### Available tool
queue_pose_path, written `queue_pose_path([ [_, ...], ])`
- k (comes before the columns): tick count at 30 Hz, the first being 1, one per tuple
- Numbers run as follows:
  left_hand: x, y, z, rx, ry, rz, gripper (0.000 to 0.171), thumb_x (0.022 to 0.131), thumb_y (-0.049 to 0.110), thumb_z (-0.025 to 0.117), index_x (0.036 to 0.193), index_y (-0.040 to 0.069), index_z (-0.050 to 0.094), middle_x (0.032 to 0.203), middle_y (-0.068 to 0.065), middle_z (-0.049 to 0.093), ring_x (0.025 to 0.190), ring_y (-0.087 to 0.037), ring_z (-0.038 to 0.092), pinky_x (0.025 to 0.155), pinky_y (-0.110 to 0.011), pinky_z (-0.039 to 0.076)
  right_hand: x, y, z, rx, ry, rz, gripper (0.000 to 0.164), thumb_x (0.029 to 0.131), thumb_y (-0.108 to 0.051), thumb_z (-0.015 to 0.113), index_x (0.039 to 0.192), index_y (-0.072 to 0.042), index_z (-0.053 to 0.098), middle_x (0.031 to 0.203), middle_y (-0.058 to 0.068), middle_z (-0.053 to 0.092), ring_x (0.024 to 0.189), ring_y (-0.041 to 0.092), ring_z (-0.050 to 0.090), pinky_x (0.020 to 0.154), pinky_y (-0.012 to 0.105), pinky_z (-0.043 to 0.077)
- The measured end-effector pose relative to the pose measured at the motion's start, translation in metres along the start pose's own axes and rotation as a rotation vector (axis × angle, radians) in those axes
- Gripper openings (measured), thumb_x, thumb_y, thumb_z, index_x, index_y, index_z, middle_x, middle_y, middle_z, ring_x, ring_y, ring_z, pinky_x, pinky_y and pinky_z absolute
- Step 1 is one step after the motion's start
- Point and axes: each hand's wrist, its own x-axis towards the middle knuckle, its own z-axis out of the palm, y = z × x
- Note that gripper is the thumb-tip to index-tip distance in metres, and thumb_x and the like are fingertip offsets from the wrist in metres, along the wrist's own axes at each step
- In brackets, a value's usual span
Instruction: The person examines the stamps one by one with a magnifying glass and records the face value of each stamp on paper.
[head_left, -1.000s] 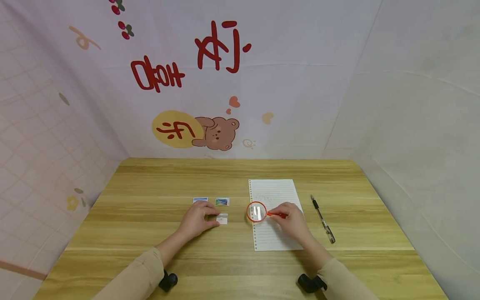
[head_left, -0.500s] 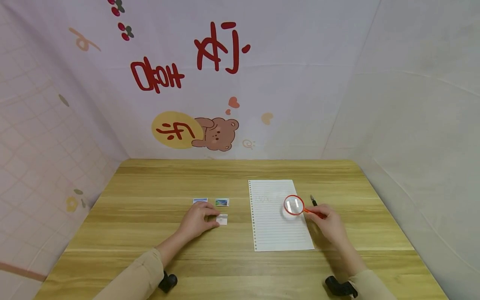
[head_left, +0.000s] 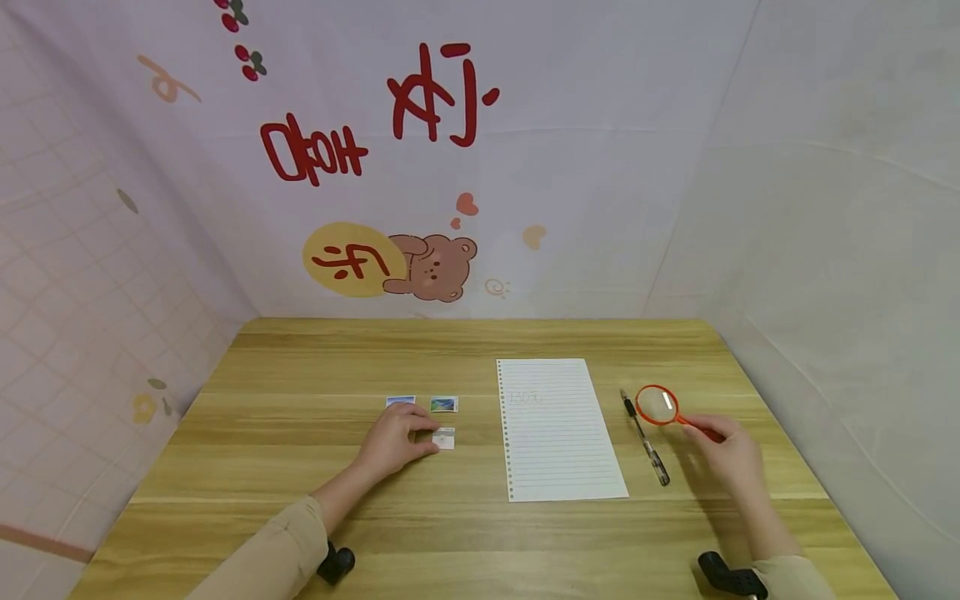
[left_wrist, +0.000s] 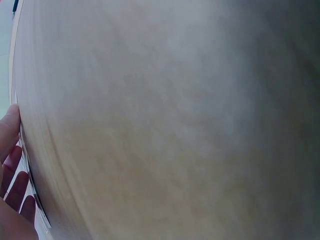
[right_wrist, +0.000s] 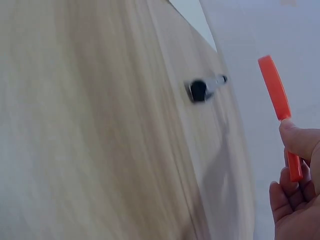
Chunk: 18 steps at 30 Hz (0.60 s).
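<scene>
In the head view my right hand (head_left: pixel 731 454) pinches the handle of a red-rimmed magnifying glass (head_left: pixel 657 405), raised above the table right of the pen. The right wrist view has its red rim (right_wrist: pixel 275 87) edge-on, thumb and fingers on the handle. My left hand (head_left: pixel 393 437) rests on the table, thumb and forefinger touching the left corners of a small pale stamp-like paper (head_left: pixel 444 438). Two more stamp-like pictures lie behind it: a green-blue one (head_left: pixel 444 404) and a blue one (head_left: pixel 401 401), partly covered by the left hand.
A lined, punched sheet of paper (head_left: pixel 562 450) with faint writing near its upper left lies mid-table. Right of it is a black clear-barrelled pen (head_left: pixel 645 437). The wooden table (head_left: pixel 480 542) meets fabric walls at the back and sides.
My right hand has carried the magnifying glass rightward, from over the sheet's left edge to beyond the pen, uncovering the sheet and pen. The left hand has stayed in place.
</scene>
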Motion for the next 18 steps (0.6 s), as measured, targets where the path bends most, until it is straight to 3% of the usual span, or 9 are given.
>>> queue_pose_path([
  [1,0.0,0.0,0.0,0.0,-0.004,-0.003,0.032,0.076,0.024,0.088,0.105,0.013,0.08,0.109,-0.002,0.069,0.11,-0.027,0.058,0.098,-0.046,0.046,0.0,0.003,-0.003,0.0,0.003,0.013,0.022,0.089,-0.015,0.075,0.106,-0.001,0.076,0.104,0.015,0.068,0.084,-0.017,0.046,0.068,0.008,0.042],
  [8,-0.001,0.0,0.0,0.015,0.009,0.007,0.032,0.075,0.023,0.088,0.105,0.013,0.08,0.108,-0.001,0.069,0.108,-0.026,0.059,0.097,-0.046,0.047,0.001,0.028,-0.017,0.033,0.013,0.12,0.031,0.091,-0.021,0.075,0.111,0.003,0.073,0.089,-0.026,0.059,0.079,-0.013,0.048,0.063,0.012,0.044],
  [13,-0.001,0.0,0.0,0.011,0.01,0.017,0.032,0.075,0.023,0.088,0.105,0.012,0.08,0.108,-0.002,0.069,0.108,-0.026,0.059,0.096,-0.046,0.047,0.0,0.036,-0.021,0.02,-0.009,0.168,0.036,0.091,-0.027,0.074,0.113,0.001,0.073,0.089,-0.028,0.058,0.079,-0.012,0.047,0.062,0.015,0.043],
  [18,0.0,-0.001,-0.001,0.004,-0.015,0.0,0.033,0.077,0.025,0.087,0.106,0.013,0.079,0.11,-0.001,0.068,0.11,-0.026,0.058,0.099,-0.046,0.046,0.0,0.04,-0.02,-0.012,-0.015,0.164,0.035,0.091,-0.027,0.075,0.111,0.001,0.074,0.091,-0.019,0.062,0.078,-0.014,0.046,0.063,0.015,0.042],
])
